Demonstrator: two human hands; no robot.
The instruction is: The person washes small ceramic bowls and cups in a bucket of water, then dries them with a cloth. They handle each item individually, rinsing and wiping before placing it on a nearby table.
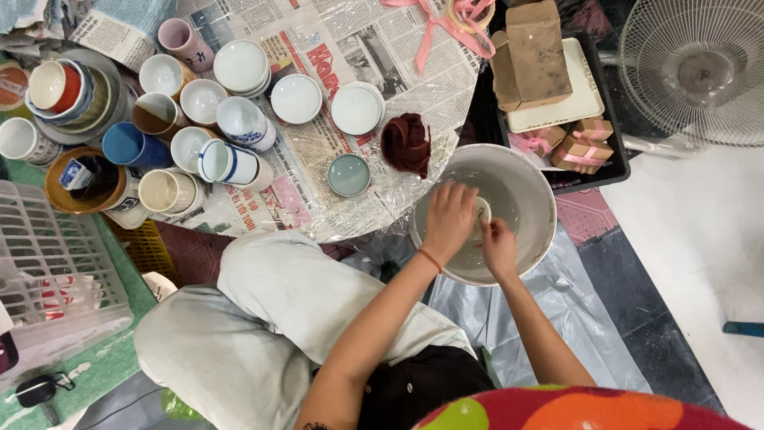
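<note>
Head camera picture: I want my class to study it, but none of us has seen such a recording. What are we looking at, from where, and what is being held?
One camera is worn on a person's head and looks down, so you see their own knees and two bare arms. There is no machine. Both hands reach into a large round white basin with cloudy liquid. The left hand and right hand together hold a small pale round dish, mostly hidden by the fingers. Beside the basin stands a low round table covered with newspaper and clear plastic film. On it lie many ceramic cups and small white bowls, a pale green bowl and a crumpled dark red cloth. A white electric fan stands top right.
</note>
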